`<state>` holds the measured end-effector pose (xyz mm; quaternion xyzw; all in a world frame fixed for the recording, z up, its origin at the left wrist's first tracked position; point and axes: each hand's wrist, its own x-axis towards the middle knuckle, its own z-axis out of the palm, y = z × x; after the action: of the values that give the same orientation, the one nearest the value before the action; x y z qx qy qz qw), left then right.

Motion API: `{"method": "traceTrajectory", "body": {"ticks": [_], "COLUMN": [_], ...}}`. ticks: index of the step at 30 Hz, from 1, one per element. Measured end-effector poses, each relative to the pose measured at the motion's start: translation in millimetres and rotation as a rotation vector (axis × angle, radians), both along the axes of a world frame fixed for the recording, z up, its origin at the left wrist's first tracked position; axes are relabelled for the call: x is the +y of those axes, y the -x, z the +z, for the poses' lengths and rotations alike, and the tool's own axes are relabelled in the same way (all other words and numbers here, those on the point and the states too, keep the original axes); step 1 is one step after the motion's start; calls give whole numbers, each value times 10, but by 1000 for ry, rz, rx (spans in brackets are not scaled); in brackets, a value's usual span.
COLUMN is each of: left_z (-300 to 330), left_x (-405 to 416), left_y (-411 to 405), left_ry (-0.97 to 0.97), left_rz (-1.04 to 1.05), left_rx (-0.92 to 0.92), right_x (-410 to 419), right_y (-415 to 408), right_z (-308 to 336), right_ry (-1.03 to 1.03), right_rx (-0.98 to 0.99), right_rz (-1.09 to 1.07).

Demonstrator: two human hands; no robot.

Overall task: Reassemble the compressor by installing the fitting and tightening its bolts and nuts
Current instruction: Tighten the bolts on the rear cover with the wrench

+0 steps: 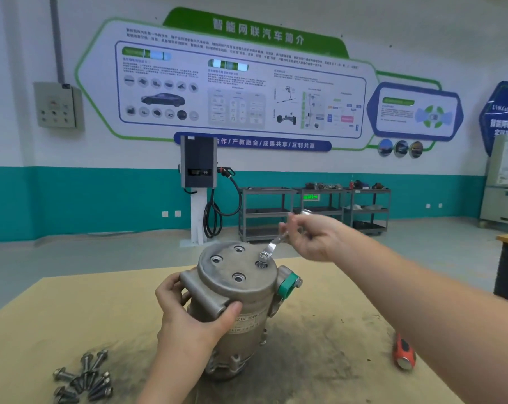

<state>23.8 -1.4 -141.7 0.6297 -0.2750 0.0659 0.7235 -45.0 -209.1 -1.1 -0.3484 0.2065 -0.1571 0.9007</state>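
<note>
Head view | compressor (241,298) stood upright on desk (57,316), steadied in left grip (188,310) | wrench (271,246) held in right grip (314,237), seated on bolt (263,258) below it | risk: wrench slipped off, compressor tipped if loosely held.

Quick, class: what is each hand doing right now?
Left hand: grips the upright grey metal compressor body.
Right hand: holds a shiny metal wrench set on a bolt atop it.
</note>
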Motion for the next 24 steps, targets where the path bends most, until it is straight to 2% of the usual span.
{"method": "traceTrajectory", "body": {"ticks": [3, 6, 8, 11, 13, 16, 18, 21, 23, 24], "left_z": [-4, -4, -13, 1, 16, -7, -12, -12, 3, 15], "left_x": [20, 35, 38, 36, 11, -26, -27, -30, -45, -48], "left_y": [-5, 9, 9, 45, 64, 35, 31, 39, 47, 52], "left_ry": [7, 10, 4, -1, 20, 27, 16, 20, 1, -9], "left_rz": [-8, -9, 5, 23, 17, 31, 35, 64, 78, 79], "left_rx": [-32, -53, -51, -47, -33, -20, -14, -7, -6, -12], "right_x": [92, 401, 669, 917, 997, 1145, 1240, 1196, 984, 852], "right_y": [393, 652, 785, 864, 766, 435, 123, -403, -656, -712], "right_z": [-368, -729, -931, -921, -702, -239, 2, 305, 470, 514], "right_ry": [-46, 209, 614, 1450, 1908, 2234, 2317, 2192, 1962, 1746], "right_rx": [-171, -347, -473, -511, -467, -243, -57, 270, 514, 566], "right_rz": [6, -214, -379, -466, -356, -60, 28, 131, 254, 313]}}
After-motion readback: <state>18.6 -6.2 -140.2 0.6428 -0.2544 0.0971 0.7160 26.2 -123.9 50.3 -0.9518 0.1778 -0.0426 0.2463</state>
